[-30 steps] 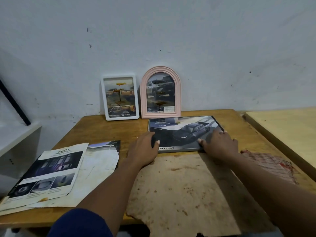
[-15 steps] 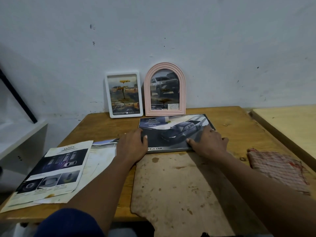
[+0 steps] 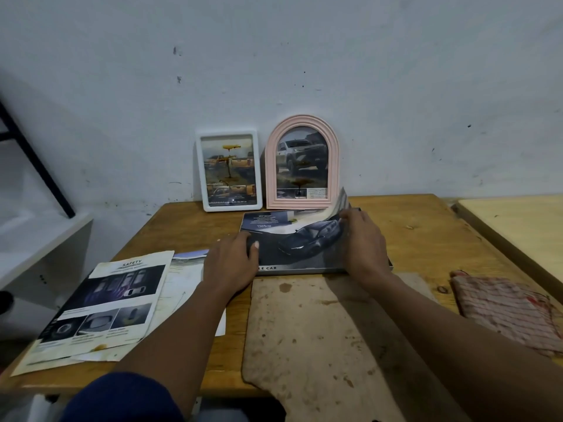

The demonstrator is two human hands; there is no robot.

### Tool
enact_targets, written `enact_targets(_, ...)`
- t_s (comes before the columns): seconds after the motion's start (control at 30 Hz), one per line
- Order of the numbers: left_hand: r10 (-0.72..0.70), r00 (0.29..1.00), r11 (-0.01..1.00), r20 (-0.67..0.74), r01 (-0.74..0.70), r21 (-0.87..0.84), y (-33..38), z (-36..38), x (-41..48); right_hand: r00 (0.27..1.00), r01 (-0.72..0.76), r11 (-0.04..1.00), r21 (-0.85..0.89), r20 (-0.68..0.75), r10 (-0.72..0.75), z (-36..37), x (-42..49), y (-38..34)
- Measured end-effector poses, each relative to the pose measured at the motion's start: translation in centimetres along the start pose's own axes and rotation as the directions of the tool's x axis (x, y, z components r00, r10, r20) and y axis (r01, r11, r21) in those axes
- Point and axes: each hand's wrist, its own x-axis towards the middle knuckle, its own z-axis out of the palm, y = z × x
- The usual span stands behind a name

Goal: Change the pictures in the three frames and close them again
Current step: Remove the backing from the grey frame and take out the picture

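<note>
One frame (image 3: 304, 272) lies flat near the middle of the table (image 3: 411, 233), just in front of the other two, and it carries the car picture (image 3: 304, 242). Half a second ago that sheet lay flat under both hands. Now its far right corner stands curled up off the frame, pinched in the fingers of the right hand (image 3: 362, 245). The left hand (image 3: 231, 263) presses flat on the sheet's left side with fingers straight and thumb out, gripping nothing. I judge the old print is being peeled out, so this frame is open and its swap is under way.

Behind, the white frame (image 3: 199, 172) and the pink arched frame (image 3: 271, 166) lean upright on the wall, both with pictures inside. A worn board (image 3: 307, 330) lies nearer the person, brochures (image 3: 103, 303) to the left, a red cloth (image 3: 505, 312) to the right.
</note>
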Motion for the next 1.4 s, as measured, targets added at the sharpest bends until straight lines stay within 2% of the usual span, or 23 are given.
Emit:
enact_targets(0.17, 0.123, 0.992, 0.991, -0.034, -0.125, -0.056, 1.0, 0.3, 0.5, 0.960, 0.248, 0.966, 0.071, -0.153, -0.235, -3.2, 1.7, -0.1)
enact_targets(0.27, 0.217, 0.976, 0.967, -0.018, -0.218, -0.130, 3.6, 0.2, 1.5, 0.942, 0.215, 0.974, 0.068, -0.277, -0.188, -6.5, 4.1, 1.0)
enact_targets(0.37, 0.304, 0.952, 0.938, 0.037, -0.292, -0.186, 8.1, 0.6, 2.3, 0.941, 0.147, 0.988, -0.036, -0.302, -0.151, -10.3, 6.4, 4.3)
enact_targets(0.53, 0.443, 0.890, 0.875, 0.105, -0.404, -0.267, 16.8, 3.0, 2.7, 0.970, 0.004, 0.995, -0.097, -0.242, -0.027, -16.3, 6.9, 11.4)
enact_targets(0.63, 0.470, 0.852, 0.879, 0.231, -0.427, -0.213, 21.2, 5.7, 3.2, 0.980, -0.065, 0.986, -0.151, -0.198, 0.035, -18.6, 6.8, 15.7)
enact_targets(0.73, 0.512, 0.784, 0.856, 0.351, -0.499, -0.134, 24.1, 7.6, 3.3, 0.982, -0.152, 0.965, -0.215, -0.139, 0.124, -19.3, 7.0, 19.2)
enact_targets(0.8, 0.529, 0.762, 0.836, 0.372, -0.543, -0.077, 25.2, 8.3, 3.3, 0.974, -0.224, 0.910, -0.349, -0.072, 0.213, -18.7, 7.0, 20.5)
enact_targets(0.87, 0.536, 0.772, 0.832, 0.342, -0.552, -0.057, 25.4, 8.6, 3.4, 0.964, -0.232, 0.822, -0.520, -0.009, 0.266, -17.6, 6.8, 20.5)
enact_targets(0.9, 0.538, 0.779, 0.833, 0.323, -0.551, -0.059, 25.3, 8.7, 3.5, 0.965, -0.198, 0.816, -0.543, 0.037, 0.259, -16.8, 6.7, 20.3)
enact_targets(0.97, 0.542, 0.785, 0.834, 0.300, -0.546, -0.078, 25.0, 8.9, 3.6, 0.957, -0.129, 0.859, -0.495, 0.166, 0.239, -15.1, 6.2, 19.4)
enact_targets(1.03, 0.540, 0.793, 0.840, 0.282, -0.530, -0.116, 24.7, 9.1, 3.7, 0.918, -0.071, 0.901, -0.428, 0.326, 0.227, -13.1, 5.7, 18.5)
enact_targets(1.1, 0.526, 0.811, 0.851, 0.256, -0.498, -0.169, 24.3, 9.1, 3.7, 0.885, -0.055, 0.938, -0.342, 0.419, 0.205, -11.4, 5.1, 17.8)
enact_targets(1.2, 0.508, 0.839, 0.856, 0.198, -0.466, -0.222, 23.6, 8.7, 3.6, 0.908, -0.028, 0.946, -0.322, 0.388, 0.158, -10.1, 4.8, 17.2)
enact_targets(1.4, 0.462, 0.880, 0.867, 0.113, -0.421, -0.266, 21.3, 6.7, 4.0, 0.931, -0.070, 0.948, -0.310, 0.320, 0.173, -10.5, 5.3, 15.8)
